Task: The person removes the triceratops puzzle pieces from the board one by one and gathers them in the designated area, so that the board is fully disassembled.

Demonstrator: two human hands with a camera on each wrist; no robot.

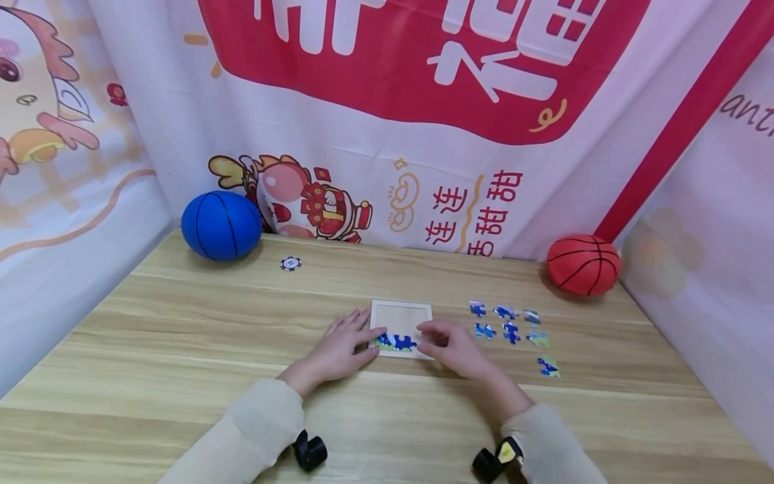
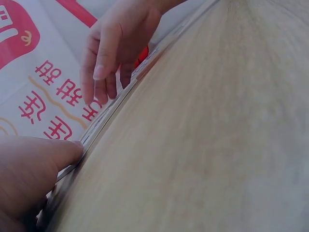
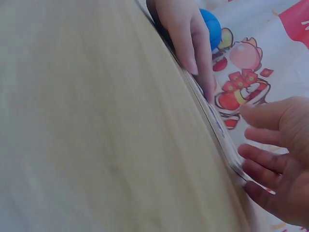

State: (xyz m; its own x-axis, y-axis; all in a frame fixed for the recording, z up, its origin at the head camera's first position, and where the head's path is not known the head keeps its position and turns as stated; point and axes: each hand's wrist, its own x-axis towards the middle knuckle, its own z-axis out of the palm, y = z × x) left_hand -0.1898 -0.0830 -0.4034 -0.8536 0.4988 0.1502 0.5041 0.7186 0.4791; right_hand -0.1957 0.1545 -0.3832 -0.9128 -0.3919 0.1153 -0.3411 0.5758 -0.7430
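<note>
A square puzzle tray (image 1: 402,302) with a pale rim lies flat on the table. Joined blue and green jigsaw pieces (image 1: 399,343) fill part of its lower row. Against the tray's left side rests my left hand (image 1: 337,348), fingers extended, with index finger and thumb reaching over the rim near the pieces. My right hand (image 1: 458,348) hovers at the tray's right edge; its thumb and fingers are apart in the right wrist view, and no piece shows between them. Several loose jigsaw pieces (image 1: 510,332) lie spread to the right of the tray.
At the back left sits a blue ball (image 1: 221,226), with a round black-and-white chip (image 1: 291,263) near it. A red ball (image 1: 584,265) stands at the back right. Printed cloth (image 1: 338,121) hangs behind the wooden table (image 1: 181,349).
</note>
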